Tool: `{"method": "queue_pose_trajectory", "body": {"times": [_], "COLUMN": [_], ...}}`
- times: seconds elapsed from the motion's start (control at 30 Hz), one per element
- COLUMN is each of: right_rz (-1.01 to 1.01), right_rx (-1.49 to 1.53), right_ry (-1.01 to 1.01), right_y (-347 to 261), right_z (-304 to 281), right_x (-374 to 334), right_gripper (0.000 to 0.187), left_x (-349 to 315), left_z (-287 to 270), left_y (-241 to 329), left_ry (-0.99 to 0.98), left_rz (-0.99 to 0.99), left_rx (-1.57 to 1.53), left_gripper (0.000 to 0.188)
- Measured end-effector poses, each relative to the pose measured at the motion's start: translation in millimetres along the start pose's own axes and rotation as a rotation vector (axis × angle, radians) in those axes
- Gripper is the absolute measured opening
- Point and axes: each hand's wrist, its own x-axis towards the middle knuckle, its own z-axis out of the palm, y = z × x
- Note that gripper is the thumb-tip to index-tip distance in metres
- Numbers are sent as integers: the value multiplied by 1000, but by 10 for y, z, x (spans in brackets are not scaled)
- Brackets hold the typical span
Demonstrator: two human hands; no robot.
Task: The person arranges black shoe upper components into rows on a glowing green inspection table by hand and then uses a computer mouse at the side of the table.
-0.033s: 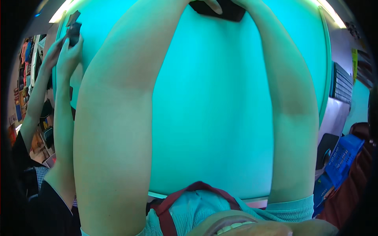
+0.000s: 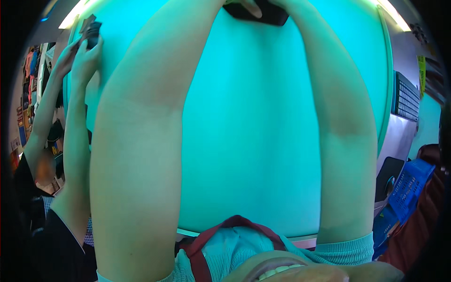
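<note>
A black, flat-faced object [image 2: 270,15] with angled corners is at the top edge of the view, partly cut off; its exact kind does not show. My left hand [image 2: 245,3] reaches it from the left, a finger or thumb lying bent over its near face, so that hand is closed on it. My right hand [image 2: 281,3] meets the object's right end, but its fingers fall outside the picture. Both forearms stretch far forward over the turquoise table top [image 2: 253,155], which lies beneath the object.
At the left, another person's hands [image 2: 84,61] hold a dark ribbed piece [image 2: 92,34] over the table edge. To the right are a keyboard [image 2: 407,97], a black phone-like slab [image 2: 389,178], a blue plastic basket [image 2: 411,183] and a dark red chair [image 2: 418,221].
The black object and my hands have shifted slightly left. The other person's hands have moved a little to the right, with the dark ribbed piece turned.
</note>
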Motion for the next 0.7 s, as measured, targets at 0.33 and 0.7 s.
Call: {"method": "queue_pose_trajectory", "body": {"times": [0.33, 0.7], "right_rz": [-455, -65], "right_rx": [-285, -107], "right_ry": [140, 43], "right_y": [-9, -356], "right_z": [408, 454], "right_x": [-569, -1695], "right_gripper": [35, 48], "left_x": [-444, -1372], "left_z": [551, 969], "left_y": [344, 953], "left_ry": [12, 38], "left_rz": [-33, -181], "left_rx": [181, 121], "left_gripper": [138, 151]}}
